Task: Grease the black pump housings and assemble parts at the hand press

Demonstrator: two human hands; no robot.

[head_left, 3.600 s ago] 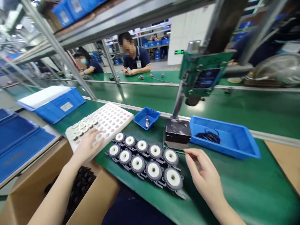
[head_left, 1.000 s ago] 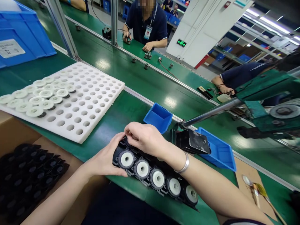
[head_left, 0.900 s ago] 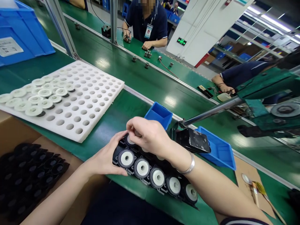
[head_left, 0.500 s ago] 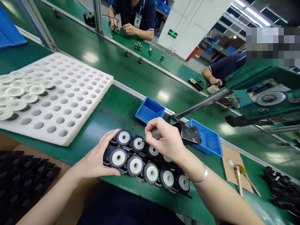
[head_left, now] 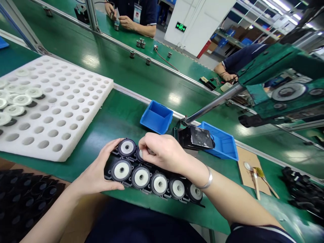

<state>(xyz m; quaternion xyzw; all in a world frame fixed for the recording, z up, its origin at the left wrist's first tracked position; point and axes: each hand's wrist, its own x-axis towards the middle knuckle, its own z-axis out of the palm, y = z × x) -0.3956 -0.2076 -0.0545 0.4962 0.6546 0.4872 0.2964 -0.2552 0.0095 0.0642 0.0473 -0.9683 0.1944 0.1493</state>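
My left hand [head_left: 92,177] grips the left end of a black plastic holder [head_left: 108,167], thumb at the near edge and fingers at the far edge. Two rows of black rings with white discs [head_left: 140,177] sit in it. Over the back row is my right hand [head_left: 164,152], closed round a short grey-handled tool [head_left: 151,152], which the fingers mostly cover. It is at the second back disc, partly hidden; the tool's tip cannot be seen. The hand and wrist also hide most discs farther right in that row.
Left is a white foam tray [head_left: 67,152] with pale discs. Beyond the holder stand a small blue bin [head_left: 154,125], a press's black block [head_left: 199,137] and a longer blue bin [head_left: 225,153]. Brushes [head_left: 256,184] lie right. A co-worker's hand [head_left: 126,22] works opposite.
My left hand has gone from the foam tray to the holder. My right hand has taken up the grey-handled tool and moved from the back row's first disc to its second. The view has shifted.
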